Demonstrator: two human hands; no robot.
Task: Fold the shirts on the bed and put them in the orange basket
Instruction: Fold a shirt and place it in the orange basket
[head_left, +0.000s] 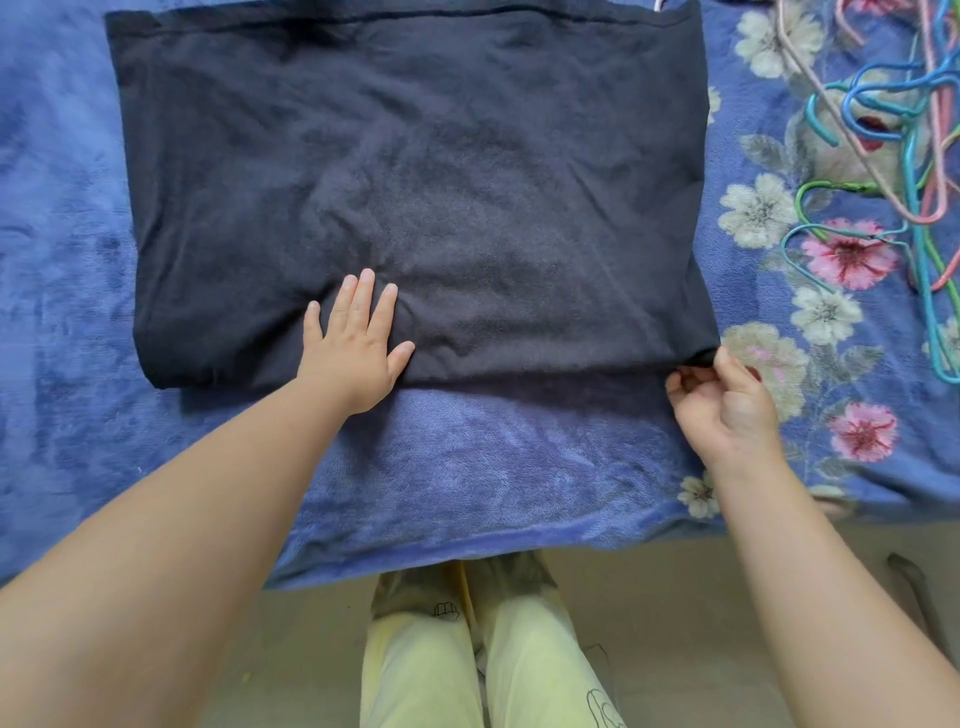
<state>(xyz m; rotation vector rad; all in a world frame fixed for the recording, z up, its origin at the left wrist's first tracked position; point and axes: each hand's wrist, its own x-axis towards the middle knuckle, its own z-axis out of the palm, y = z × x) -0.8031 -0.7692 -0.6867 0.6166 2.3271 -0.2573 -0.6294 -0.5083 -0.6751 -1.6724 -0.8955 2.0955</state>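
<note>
A dark navy shirt (415, 182) lies spread flat on the bed, folded into a wide rectangle with its near edge toward me. My left hand (353, 343) rests flat on the shirt near its lower left, fingers straight and spread. My right hand (722, 405) pinches the shirt's near right corner between thumb and fingers. The orange basket is not in view.
A blue blanket (467, 467) covers the bed, with a flowered part on the right. Several coloured plastic hangers (904, 156) lie in a pile at the far right. The bed's front edge runs just before my legs (483, 649), with floor below.
</note>
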